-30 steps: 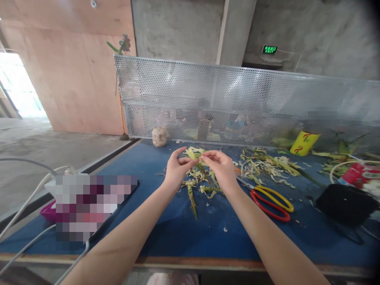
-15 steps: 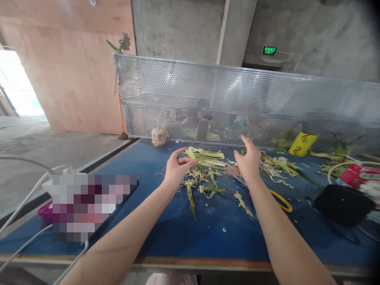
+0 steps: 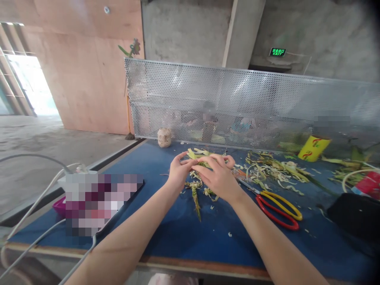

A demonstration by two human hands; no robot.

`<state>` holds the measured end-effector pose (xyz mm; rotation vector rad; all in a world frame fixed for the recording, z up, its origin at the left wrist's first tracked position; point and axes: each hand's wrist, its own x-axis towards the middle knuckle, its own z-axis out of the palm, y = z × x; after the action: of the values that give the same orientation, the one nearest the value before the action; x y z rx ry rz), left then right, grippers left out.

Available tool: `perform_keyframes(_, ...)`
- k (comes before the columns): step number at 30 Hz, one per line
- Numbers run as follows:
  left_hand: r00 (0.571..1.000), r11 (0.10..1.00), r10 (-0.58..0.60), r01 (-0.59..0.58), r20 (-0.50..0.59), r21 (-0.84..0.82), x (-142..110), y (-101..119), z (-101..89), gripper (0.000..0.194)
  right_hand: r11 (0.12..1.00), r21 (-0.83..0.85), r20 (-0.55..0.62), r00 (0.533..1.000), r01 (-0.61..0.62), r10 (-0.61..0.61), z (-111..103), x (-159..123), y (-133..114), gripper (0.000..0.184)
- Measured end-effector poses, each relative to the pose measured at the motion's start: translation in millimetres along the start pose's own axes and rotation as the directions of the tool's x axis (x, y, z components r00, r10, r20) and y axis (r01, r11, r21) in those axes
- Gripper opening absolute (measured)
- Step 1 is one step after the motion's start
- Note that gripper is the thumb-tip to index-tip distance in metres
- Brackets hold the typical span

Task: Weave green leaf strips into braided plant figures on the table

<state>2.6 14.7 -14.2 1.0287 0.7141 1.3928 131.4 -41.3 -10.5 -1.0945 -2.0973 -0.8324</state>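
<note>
My left hand is closed in a pinch at the near side of the leaf pile. A pale green leaf strip shows right at its fingertips and seems held there. My right hand meets it from the right, fingers bent and tips at the left fingertips; whatever lies between them is hidden. Flat leaf strips lie behind both hands, mostly covered. Below the hands rests a knotted green plant piece. To the right of my right wrist lie scissors with one yellow and one red handle.
Shredded leaf scraps spread over the blue table at right. A yellow roll and a whitish jar-like object stand by the perforated metal screen. At left is a blurred-out device with cables; a black object sits right.
My right hand has moved left and down, from open above the pile to the left fingertips. The scissors are now uncovered. My view has shifted slightly left.
</note>
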Motion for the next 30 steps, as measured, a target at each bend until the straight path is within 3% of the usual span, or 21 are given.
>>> perform_keyframes(4, 0.999, 0.998, 0.038, -0.039, 0.014, 0.041, -1.6, -1.2, 1.8, 0.058, 0.989, 0.088, -0.066, 0.989, -0.123, 0.129, 3.1, 3.1, 2.3, 0.02)
perform_keyframes(7, 0.995, 0.989, 0.093, -0.097, 0.039, 0.109, -2.7, -0.6, 3.5, 0.061, 0.904, 0.198, -0.11, 0.908, -0.379, 0.405, 4.7, 4.4, 10.1, 0.023)
perform_keyframes(9, 0.99, 0.98, 0.121, -0.13, 0.072, 0.148, -3.6, 0.3, 4.4, 0.063, 0.838, 0.244, -0.038, 0.858, -0.488, 0.512, 5.8, 3.9, 17.6, 0.016)
perform_keyframes(12, 0.978, 0.958, 0.166, -0.19, 0.128, 0.212, -4.8, 0.8, 4.5, 0.066, 0.819, 0.292, 0.107, 0.868, -0.493, 0.485, 6.8, 2.8, 25.7, 0.012)
perform_keyframes(14, 0.966, 0.932, 0.202, -0.24, 0.161, 0.27, -5.0, 0.1, 4.1, 0.066, 0.821, 0.28, 0.122, 0.867, -0.497, 0.483, 6.5, 2.9, 26.1, 0.013)
perform_keyframes(18, 0.955, 0.905, 0.224, -0.278, 0.196, 0.322, -4.4, -2.1, 3.5, 0.063, 0.847, 0.21, 0.046, 0.871, -0.488, 0.49, 5.1, 4.2, 18.6, 0.014)
perform_keyframes(22, 0.961, 0.9, 0.231, -0.27, 0.152, 0.342, -4.1, -1.8, 3.0, 0.066, 0.911, 0.112, -0.066, 0.912, -0.397, 0.406, 5.5, 3.7, 13.1, 0.013)
perform_keyframes(26, 0.972, 0.924, 0.202, -0.229, 0.118, 0.305, -5.2, 0.7, 3.3, 0.067, 0.935, 0.059, -0.087, 0.931, -0.351, 0.355, 5.3, 2.6, 12.2, 0.014)
perform_keyframes(30, 0.984, 0.955, 0.159, -0.175, 0.086, 0.24, -4.4, 1.0, 3.5, 0.061, 0.982, 0.048, -0.099, 0.978, -0.18, 0.184, 1.7, 1.6, 7.5, 0.011)
